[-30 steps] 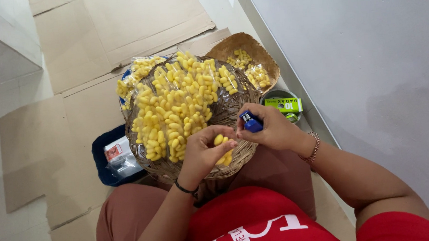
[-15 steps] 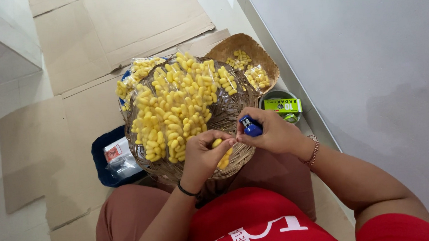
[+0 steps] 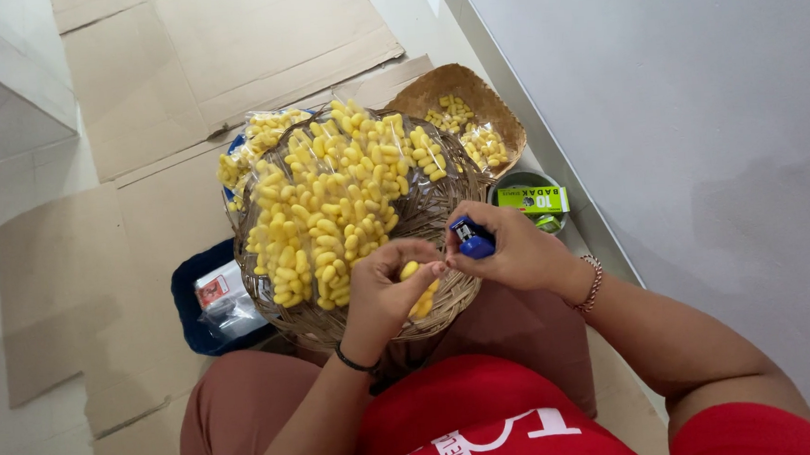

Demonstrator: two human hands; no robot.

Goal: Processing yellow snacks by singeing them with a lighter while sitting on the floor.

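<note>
Left hand pinches a yellow snack packet; right hand, touching it, grips a blue stapler.

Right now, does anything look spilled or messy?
Nothing looks spilled. The small bags of yellow snacks are piled inside the big woven basket, though some poke past its far rim. The left hand holds one bag, and the right hand holds a blue stapler.

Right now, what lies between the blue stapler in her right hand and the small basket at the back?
In the head view, only the rim of the big woven basket lies between blue stapler and small basket.
</note>
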